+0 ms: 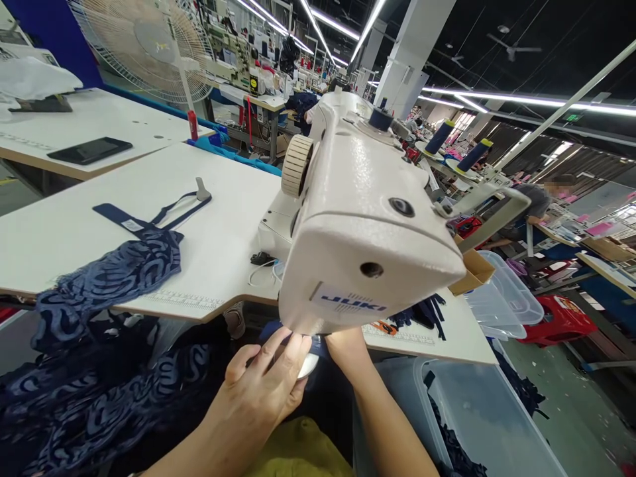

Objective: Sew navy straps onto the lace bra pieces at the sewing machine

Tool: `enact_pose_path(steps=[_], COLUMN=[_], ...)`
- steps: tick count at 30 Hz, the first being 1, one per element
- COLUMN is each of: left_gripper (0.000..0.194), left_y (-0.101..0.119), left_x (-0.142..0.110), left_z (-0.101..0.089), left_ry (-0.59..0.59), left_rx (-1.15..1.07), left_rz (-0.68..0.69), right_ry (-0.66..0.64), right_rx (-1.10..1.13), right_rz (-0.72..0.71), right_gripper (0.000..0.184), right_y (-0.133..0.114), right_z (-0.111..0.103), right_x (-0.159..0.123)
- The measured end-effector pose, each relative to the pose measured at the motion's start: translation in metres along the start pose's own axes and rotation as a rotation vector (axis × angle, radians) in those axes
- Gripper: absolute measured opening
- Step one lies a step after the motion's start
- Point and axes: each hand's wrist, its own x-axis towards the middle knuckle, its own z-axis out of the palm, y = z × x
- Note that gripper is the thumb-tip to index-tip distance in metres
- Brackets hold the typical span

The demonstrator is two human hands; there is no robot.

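Observation:
A white JUKI sewing machine (358, 218) fills the middle of the view, its head end facing me. My left hand (263, 391) reaches under that end with fingers curled over a small white piece (309, 364). Beside it, my right hand (342, 346) goes up under the machine; only the wrist and heel show, the fingers are hidden. Dark blue lace fabric (109, 278) hangs off the table's front edge at the left and piles up below.
The white sewing table (149, 199) carries a navy strap (163, 212). A standing fan (149, 40) and a second table with a black tablet (89, 150) stand at the left. Clear plastic bins (497, 411) sit at lower right. Thread cones (440, 137) stand behind the machine.

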Motion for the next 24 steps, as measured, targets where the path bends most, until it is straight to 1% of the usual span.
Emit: enact_pose_path(steps=[4, 7, 10, 13, 16, 24], left_gripper=[0.028, 0.026, 0.024, 0.024, 0.025, 0.024], left_y=[-0.0010, 0.0006, 0.0025, 0.0025, 0.0015, 0.0011], left_x=[0.0000, 0.0009, 0.0010, 0.0002, 0.0008, 0.0011], left_z=[-0.0034, -0.0020, -0.0002, 0.0001, -0.0004, -0.0020], left_ry=[-0.066, -0.027, 0.025, 0.032, 0.034, 0.035], left_rx=[0.009, -0.008, -0.025, -0.042, -0.057, -0.051], left_rz=[0.019, -0.006, -0.042, -0.069, -0.088, -0.100], right_ry=[-0.007, -0.008, -0.021, -0.047, -0.046, -0.034], right_rx=[-0.002, -0.015, -0.034, -0.059, -0.070, -0.069], right_rz=[0.001, 0.005, -0.029, -0.066, -0.077, -0.061], right_gripper=[0.026, 0.028, 0.030, 0.030, 0.029, 0.028], right_y=[-0.0009, -0.0001, 0.0008, 0.0007, 0.0000, -0.0014], right_z=[0.0003, 0.0001, -0.0008, -0.0019, -0.0022, -0.0012], right_x=[0.0004, 0.0001, -0.0004, -0.0006, -0.0003, -0.0014])
